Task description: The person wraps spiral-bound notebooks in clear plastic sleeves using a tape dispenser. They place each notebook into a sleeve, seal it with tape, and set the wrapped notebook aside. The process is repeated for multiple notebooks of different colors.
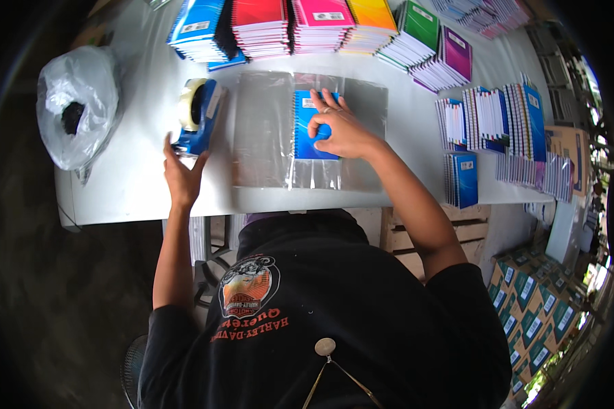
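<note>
The blue notebook (307, 148) lies at the middle of the desk (140, 191), coil to the left, on a clear plastic sheet (262, 129) that spreads out flat to both sides of it. The right hand (351, 131) rests on the notebook from the right: its thumb and forefinger curl toward each other with a narrow gap between their tips, and the other fingers reach out toward the far edge of the cover. To the left of the sheet stands a blue tape dispenser (199, 136) with a roll of tape (187, 103) in it. The left hand (184, 178) is at the dispenser's near end, thumb and forefinger wide apart on either side; whether they grip it, I cannot tell. Farther left sits a plastic bag (97, 112) with something dark showing in its middle. Along the far side, notebooks stand in blue (201, 20), red (259, 34), pink (320, 33), yellow (370, 27), green (419, 31) and purple (455, 51) stacks. On the right are more notebooks (488, 116), with a small blue stack (466, 180) nearer the desk's near edge. Beyond that edge, at the near right, cartons (535, 307) are piled up.
</note>
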Motion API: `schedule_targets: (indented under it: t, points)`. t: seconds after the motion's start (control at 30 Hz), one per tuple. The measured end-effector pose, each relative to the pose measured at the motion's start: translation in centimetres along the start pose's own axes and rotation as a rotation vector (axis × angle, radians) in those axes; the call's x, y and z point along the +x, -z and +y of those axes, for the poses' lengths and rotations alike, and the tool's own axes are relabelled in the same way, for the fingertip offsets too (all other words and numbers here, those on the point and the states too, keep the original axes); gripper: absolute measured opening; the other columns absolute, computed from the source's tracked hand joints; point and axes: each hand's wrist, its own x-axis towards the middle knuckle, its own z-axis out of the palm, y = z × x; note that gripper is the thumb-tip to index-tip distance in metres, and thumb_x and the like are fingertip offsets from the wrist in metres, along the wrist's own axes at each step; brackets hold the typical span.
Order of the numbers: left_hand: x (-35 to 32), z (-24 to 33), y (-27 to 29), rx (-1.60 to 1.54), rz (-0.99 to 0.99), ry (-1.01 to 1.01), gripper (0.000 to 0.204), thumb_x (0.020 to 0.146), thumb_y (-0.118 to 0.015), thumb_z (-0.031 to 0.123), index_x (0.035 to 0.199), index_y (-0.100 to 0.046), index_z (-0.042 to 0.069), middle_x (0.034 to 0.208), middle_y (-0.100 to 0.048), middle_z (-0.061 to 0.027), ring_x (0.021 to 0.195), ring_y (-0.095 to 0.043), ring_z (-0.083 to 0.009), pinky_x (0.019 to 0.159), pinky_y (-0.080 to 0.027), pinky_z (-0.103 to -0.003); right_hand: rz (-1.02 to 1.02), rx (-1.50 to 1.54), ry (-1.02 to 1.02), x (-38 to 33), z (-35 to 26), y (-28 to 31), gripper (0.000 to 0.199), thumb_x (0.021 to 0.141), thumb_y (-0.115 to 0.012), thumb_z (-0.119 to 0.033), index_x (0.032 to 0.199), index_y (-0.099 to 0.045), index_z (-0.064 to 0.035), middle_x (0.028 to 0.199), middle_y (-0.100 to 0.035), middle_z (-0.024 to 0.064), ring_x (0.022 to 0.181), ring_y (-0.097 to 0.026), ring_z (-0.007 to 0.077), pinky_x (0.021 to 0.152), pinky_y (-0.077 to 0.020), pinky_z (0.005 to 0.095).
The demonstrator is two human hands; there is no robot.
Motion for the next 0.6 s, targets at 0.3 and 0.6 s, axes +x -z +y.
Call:
schedule_targets:
  t: [0.3,0.6]
  points:
    - [5.0,0.2,-0.1,-0.26,-0.285,0.199,0.07,0.079,-0.068,0.055,0.111,-0.06,-0.008,0.104,-0.061,-0.0216,0.099,-0.061,-0.0309,0.088,-0.047,-0.038,-0.056,-0.21,-0.146,0.7,-1.9,1.0,0.086,0.072,-0.076,-0.019,0.142,-0.027,-0.0108,0.154,-0.02,0.0127,0.142,-0.016,0.0319,0.117,-0.0158,0.0439]
    - [1.4,-3.8,2.1,-1.048,-0.583,0.308,0.018,0.088,-0.061,0.022,0.087,-0.066,0.006,0.104,-0.062,-0.0066,0.098,-0.059,-0.0187,0.093,-0.045,-0.037,-0.044,-0.235,-0.119,0.9,-1.7,1.4,0.09,0.066,-0.079,-0.02,0.141,-0.03,-0.0106,0.151,-0.026,0.0142,0.14,-0.022,0.0337,0.114,-0.0216,0.0449]
